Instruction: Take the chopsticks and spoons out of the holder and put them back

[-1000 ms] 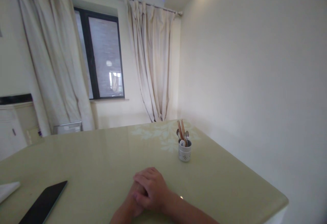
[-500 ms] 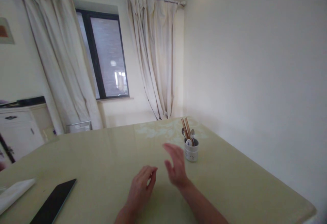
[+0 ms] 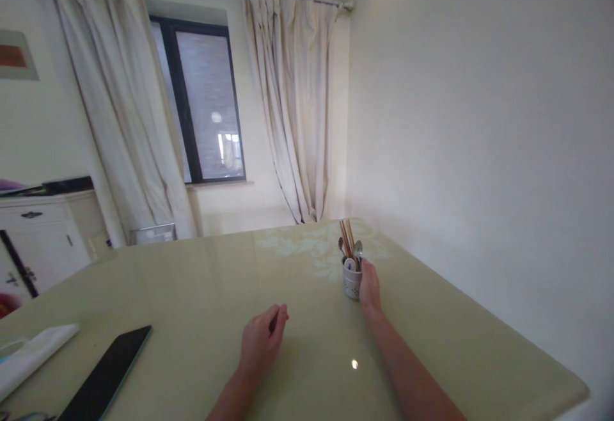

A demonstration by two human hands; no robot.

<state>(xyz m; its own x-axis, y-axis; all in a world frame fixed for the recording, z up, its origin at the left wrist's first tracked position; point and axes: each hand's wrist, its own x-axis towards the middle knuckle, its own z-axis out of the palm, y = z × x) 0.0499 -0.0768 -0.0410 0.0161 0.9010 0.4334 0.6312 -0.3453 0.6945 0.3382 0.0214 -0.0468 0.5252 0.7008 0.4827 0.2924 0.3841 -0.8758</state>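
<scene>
A white utensil holder [image 3: 352,284] with a pattern of small holes stands upright on the table, with wooden chopsticks [image 3: 348,237] and metal spoons [image 3: 359,249] in it. My right hand [image 3: 369,285] is closed against the holder's right side; some of its fingers are hidden from view. Left of it and nearer to me, my left hand [image 3: 261,338] is held curled above the table, thumb against the fingers. I see nothing in it.
The pale green glossy table [image 3: 201,293] runs up to the wall on the right. At the left lie a dark flat tablet-like slab [image 3: 108,370] and a white packet [image 3: 38,354]. A white cabinet [image 3: 52,229] stands beyond the table's left end.
My right hand has moved from the open space left of the holder round to its right side and now touches it. The holder has shifted slightly left. My left hand has curled tighter.
</scene>
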